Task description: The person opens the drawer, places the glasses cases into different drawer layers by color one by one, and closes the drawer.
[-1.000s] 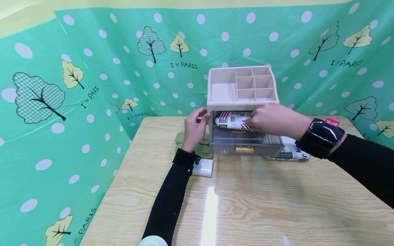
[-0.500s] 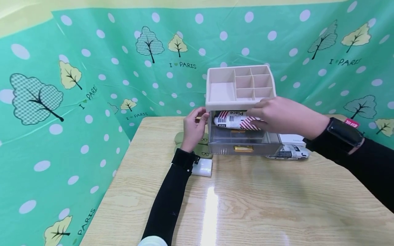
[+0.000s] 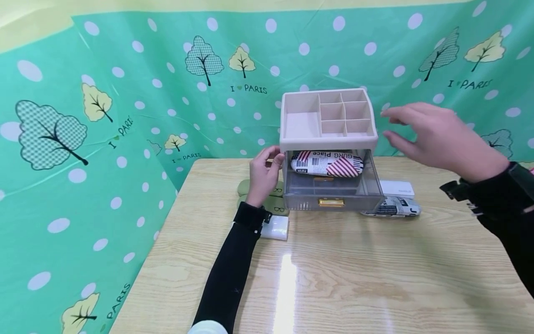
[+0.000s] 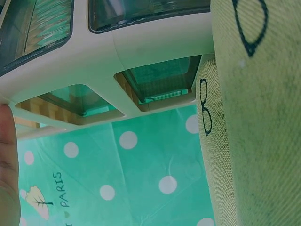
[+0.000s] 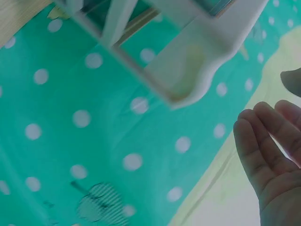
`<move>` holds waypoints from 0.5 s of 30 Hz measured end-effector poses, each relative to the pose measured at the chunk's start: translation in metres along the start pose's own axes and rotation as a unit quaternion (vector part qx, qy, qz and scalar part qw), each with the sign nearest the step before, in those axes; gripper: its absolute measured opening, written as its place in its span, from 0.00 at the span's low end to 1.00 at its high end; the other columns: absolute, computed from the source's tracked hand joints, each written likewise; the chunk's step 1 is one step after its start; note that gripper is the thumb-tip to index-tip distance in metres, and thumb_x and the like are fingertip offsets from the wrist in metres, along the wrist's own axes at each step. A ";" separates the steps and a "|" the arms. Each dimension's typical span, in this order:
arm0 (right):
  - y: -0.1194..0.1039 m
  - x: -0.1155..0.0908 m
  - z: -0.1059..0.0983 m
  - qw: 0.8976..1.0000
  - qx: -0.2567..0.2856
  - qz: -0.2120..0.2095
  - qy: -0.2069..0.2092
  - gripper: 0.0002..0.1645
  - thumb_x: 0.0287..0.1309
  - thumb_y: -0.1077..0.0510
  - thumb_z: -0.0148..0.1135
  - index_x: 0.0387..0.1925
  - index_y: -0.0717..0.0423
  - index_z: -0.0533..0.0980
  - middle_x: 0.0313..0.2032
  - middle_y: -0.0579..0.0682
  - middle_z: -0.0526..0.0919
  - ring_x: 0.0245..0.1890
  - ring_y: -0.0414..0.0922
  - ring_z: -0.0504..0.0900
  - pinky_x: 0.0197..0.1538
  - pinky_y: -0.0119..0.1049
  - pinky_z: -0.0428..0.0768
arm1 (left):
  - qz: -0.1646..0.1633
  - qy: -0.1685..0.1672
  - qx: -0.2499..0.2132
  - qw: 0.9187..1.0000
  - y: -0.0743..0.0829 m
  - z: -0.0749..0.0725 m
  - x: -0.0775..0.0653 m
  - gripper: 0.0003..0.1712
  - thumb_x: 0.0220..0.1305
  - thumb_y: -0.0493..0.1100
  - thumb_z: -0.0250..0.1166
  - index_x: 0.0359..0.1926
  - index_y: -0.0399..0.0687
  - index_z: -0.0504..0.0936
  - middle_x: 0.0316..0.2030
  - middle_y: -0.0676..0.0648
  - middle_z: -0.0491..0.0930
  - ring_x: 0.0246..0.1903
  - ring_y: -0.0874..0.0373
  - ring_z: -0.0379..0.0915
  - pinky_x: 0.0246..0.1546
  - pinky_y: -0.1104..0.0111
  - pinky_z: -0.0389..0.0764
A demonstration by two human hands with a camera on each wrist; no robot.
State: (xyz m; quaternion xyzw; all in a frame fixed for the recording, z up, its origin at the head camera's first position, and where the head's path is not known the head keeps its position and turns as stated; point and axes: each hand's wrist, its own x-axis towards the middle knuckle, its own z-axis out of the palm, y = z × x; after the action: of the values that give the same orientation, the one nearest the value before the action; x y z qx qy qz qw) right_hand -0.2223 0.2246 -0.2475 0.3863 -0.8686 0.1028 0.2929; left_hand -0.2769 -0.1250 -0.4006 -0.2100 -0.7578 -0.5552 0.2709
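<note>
A cream desk organizer [image 3: 328,144] with a divided top stands at the table's back, its clear grey drawer [image 3: 308,202] pulled out. Inside the drawer lies a long rounded case [image 3: 327,164] with newspaper print and red stripes. At the organizer's left side, my left hand [image 3: 264,174] touches the edge with thumb and fingers; in the left wrist view a straight finger [image 4: 7,155] reaches the frame. My right hand [image 3: 434,134] hovers in the air right of the organizer, holding nothing, its fingers extended and thumb apart. The organizer also appears in the right wrist view, apart from this hand.
Two green cases [image 3: 269,204] with glasses drawings lie left of the organizer, partly behind my left arm. A white packet [image 3: 276,228] lies before them. On the right are a white box [image 3: 396,188] and another newspaper-print case [image 3: 394,207]. A patterned cloth [image 3: 150,93] hangs behind.
My right hand has let go of the striped printed case in the drawer and moved up and right, away from the organizer. The left hand stays at the organizer's side.
</note>
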 end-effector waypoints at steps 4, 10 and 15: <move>0.016 -0.017 0.001 0.996 -0.009 0.079 -0.033 0.27 0.58 0.66 0.71 0.58 0.68 0.76 0.43 0.66 0.84 0.43 0.60 0.82 0.42 0.59 0.82 | 0.009 -0.002 0.002 1.000 0.000 -0.001 0.000 0.18 0.72 0.45 0.63 0.54 0.36 0.83 0.42 0.41 0.85 0.35 0.52 0.83 0.35 0.68 0.88; 0.037 -0.045 0.023 0.988 0.011 0.120 -0.092 0.26 0.61 0.64 0.69 0.59 0.70 0.75 0.42 0.65 0.83 0.42 0.60 0.81 0.43 0.60 0.81 | 0.016 -0.004 0.002 1.000 -0.001 -0.001 0.001 0.20 0.73 0.48 0.62 0.54 0.36 0.82 0.42 0.41 0.84 0.36 0.53 0.83 0.36 0.69 0.88; 0.045 -0.067 0.049 0.979 0.031 0.148 -0.135 0.27 0.63 0.59 0.69 0.59 0.69 0.76 0.45 0.66 0.84 0.45 0.62 0.82 0.44 0.63 0.82 | 0.013 -0.006 0.004 1.000 -0.002 -0.001 0.000 0.20 0.73 0.48 0.62 0.54 0.36 0.82 0.43 0.41 0.84 0.36 0.53 0.83 0.36 0.69 0.88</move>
State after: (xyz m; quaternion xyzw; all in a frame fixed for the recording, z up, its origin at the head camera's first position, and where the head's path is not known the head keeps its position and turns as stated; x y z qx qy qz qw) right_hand -0.2407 0.2766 -0.3240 0.2725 -0.9442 0.1184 0.1422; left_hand -0.2781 -0.1262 -0.4015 -0.2224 -0.7587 -0.5472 0.2746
